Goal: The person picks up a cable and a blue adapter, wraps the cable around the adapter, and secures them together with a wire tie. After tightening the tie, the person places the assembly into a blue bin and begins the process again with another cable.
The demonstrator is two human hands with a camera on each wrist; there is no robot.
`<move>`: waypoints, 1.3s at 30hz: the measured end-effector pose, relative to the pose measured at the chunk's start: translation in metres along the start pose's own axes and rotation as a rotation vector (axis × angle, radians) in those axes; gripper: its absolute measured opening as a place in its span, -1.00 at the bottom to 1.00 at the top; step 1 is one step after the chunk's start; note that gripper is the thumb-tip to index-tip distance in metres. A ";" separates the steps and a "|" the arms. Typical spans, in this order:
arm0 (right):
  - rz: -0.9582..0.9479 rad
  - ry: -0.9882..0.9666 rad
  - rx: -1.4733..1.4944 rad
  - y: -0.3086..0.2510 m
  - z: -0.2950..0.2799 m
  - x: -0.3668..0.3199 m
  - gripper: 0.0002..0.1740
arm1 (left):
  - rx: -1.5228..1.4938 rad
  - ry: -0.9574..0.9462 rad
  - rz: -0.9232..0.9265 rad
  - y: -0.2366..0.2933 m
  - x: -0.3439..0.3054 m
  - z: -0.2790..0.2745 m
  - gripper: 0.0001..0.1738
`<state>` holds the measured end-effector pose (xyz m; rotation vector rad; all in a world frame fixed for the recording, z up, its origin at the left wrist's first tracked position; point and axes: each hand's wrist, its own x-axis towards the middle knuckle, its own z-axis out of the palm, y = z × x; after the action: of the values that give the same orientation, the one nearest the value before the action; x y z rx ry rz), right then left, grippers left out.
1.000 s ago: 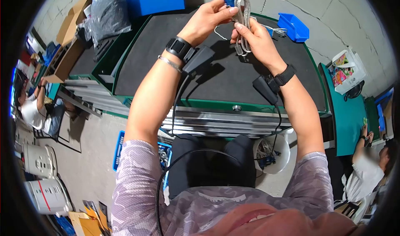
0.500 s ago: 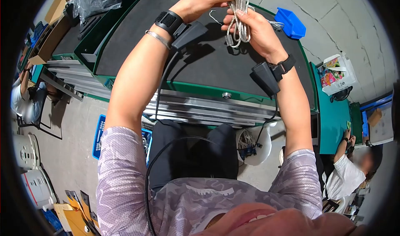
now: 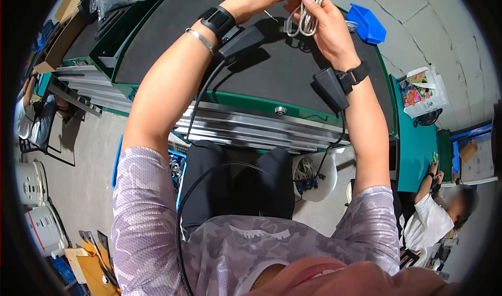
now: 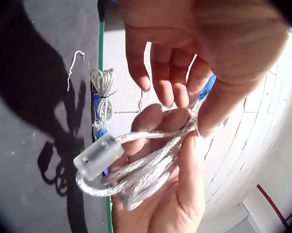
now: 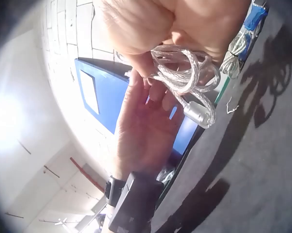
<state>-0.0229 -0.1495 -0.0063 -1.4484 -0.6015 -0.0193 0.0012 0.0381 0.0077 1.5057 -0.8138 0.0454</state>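
A coiled clear-silver cable (image 3: 308, 21) is between both hands at the top of the head view. My right hand (image 3: 334, 37) grips the coil, its thumb laid across the loops. The left hand (image 3: 253, 2) pinches the cable's gathered end with thumb and fingertips, close to the right thumb. A clear cylindrical block (image 4: 98, 156) on the cable hangs beside the loops in the left wrist view. Behind the left fingers, part of a blue piece (image 4: 207, 87) shows; the fingers hide the rest.
On the dark mat (image 3: 172, 50) lies a thin white tie (image 4: 74, 70). Another bundled cable (image 4: 103, 85) rests at the mat's far edge, near a blue bin (image 3: 368, 24). A white bucket (image 3: 325, 181) with cables stands below; other people sit at both sides.
Both hands and the cable sit higher in the head view, which has shifted. The blue end seen above the left hand earlier has left that view.
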 end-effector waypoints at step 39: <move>-0.129 0.090 -0.053 -0.008 -0.015 0.006 -0.82 | -0.186 0.002 0.030 0.008 -0.002 -0.003 -0.67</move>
<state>-0.0156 -0.1623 0.0030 -1.4502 -0.6237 -0.2027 -0.0029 0.0429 0.0138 1.3177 -0.8163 -0.0062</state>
